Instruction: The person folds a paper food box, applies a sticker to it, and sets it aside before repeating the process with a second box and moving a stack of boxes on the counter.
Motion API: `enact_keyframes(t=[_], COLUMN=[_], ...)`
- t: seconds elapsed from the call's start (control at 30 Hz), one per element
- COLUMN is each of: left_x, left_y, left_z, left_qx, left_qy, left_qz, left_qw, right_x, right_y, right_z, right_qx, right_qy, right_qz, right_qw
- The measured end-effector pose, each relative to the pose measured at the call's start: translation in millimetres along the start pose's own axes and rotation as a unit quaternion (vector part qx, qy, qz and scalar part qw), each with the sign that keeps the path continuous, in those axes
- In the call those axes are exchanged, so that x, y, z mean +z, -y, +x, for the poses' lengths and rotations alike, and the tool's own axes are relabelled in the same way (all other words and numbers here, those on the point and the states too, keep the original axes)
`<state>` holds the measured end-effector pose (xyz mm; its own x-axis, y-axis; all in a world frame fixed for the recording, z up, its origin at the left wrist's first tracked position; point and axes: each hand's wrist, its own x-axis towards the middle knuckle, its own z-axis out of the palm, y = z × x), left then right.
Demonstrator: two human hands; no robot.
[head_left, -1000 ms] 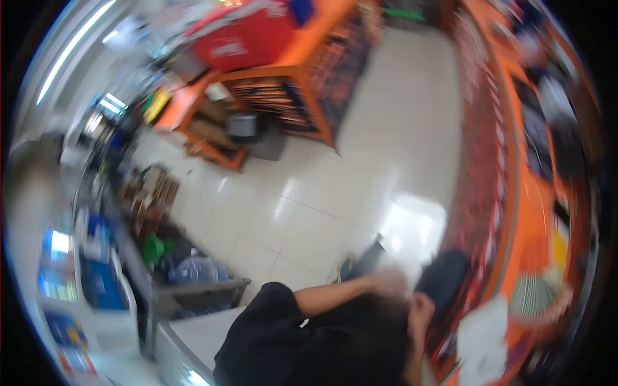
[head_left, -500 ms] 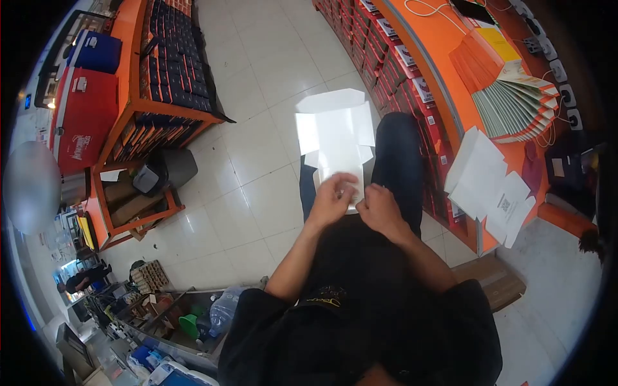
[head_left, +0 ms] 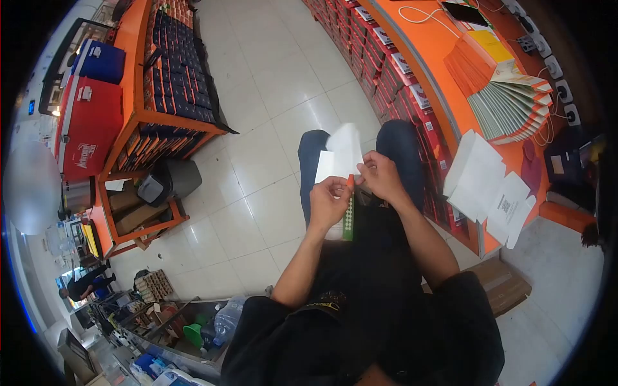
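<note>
Left hand (head_left: 328, 204) pinched shut on the green-and-orange flat carton (head_left: 349, 215), held edge-on over the lap between the knees. Right hand (head_left: 380, 175) closed on the white sheet (head_left: 340, 157) at the carton's orange top end, sheet sticking up and away. Looks like mid-step: pairing sheet and carton, probably feeding one into the other. Next move likely calls for lining up the sheet's edge with the carton mouth, fingers firm, no creasing. On the right, orange counter (head_left: 444, 48) with a fanned stack of cartons (head_left: 508, 96) and loose white papers (head_left: 479, 170).
</note>
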<state>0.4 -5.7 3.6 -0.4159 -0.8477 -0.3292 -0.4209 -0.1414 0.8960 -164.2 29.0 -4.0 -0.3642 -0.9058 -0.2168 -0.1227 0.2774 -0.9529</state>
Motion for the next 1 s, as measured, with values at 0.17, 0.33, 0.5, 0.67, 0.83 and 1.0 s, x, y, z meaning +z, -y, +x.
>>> enact_keyframes(t=[0.17, 0.33, 0.5, 0.67, 0.83, 1.0], left_x=[-12.0, -11.8, -5.7, -2.1, 5.2, 11.3], left_y=[5.1, 0.9, -1.7, 2.1, -0.2, 13.6], left_z=[-0.3, 3.1, 6.1, 3.5, -4.0, -2.3], left_qx=[-0.07, -0.002, 0.003, 0.01, -0.013, 0.051], left_qy=[0.038, 0.092, 0.088, 0.092, 0.047, 0.018], left_qz=[-0.267, -0.294, -0.305, -0.322, -0.347, -0.323], left_qw=[0.96, 0.951, 0.948, 0.942, 0.937, 0.945], right_x=[-11.0, -16.2, -17.8, -21.7, -19.2, -16.2], right_y=[24.3, 38.6, 46.1, 44.8, 30.3, 29.1], right_z=[-6.6, -14.6, -16.4, -17.4, -17.2, -27.9], right_qx=[-0.083, -0.105, -0.099, -0.013, -0.007, -0.068], right_qy=[0.061, 0.081, 0.051, 0.082, 0.102, 0.074], right_qz=[0.023, 0.007, -0.011, -0.005, -0.004, -0.017], right_qw=[0.994, 0.991, 0.994, 0.997, 0.995, 0.995])
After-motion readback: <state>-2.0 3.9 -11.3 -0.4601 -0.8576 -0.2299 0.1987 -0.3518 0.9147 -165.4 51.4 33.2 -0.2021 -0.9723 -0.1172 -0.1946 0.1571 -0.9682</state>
